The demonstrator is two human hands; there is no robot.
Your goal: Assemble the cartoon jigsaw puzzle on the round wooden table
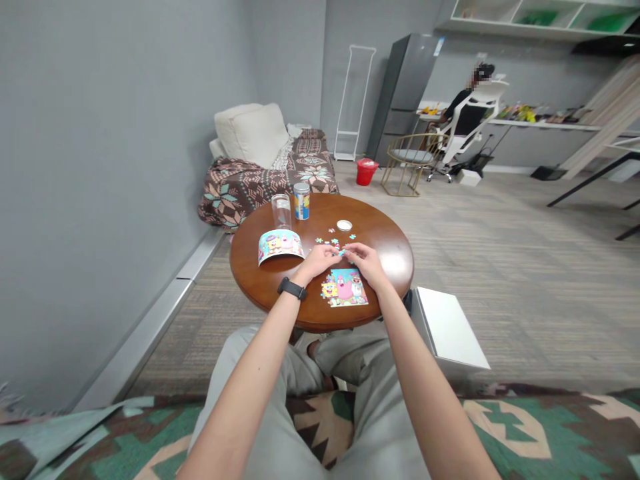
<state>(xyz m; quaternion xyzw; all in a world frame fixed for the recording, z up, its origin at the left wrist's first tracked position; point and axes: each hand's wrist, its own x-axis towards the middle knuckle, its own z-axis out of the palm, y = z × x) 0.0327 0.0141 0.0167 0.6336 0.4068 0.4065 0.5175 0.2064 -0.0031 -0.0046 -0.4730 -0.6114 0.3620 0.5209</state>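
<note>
Above the round table's middle, my left hand [321,260] and my right hand [367,261] come close together, their fingertips pinched at a small light-blue jigsaw piece [342,253]. Parts of the piece are hidden by the fingers. Just below them lies a partly joined jigsaw puzzle [345,288] with cartoon figures; its left edge is uneven. Loose jigsaw pieces [335,241] are scattered beyond my fingers. To the left, a curved picture sheet [281,245] shows the same kind of cartoon figures.
On the brown table [260,287] stand a clear glass [281,212] and a printed tin [302,202]; a round lid [344,225] lies near them. A white box [453,323] is at the table's right. Farther off are a red bin [367,172] and a seated person [457,103].
</note>
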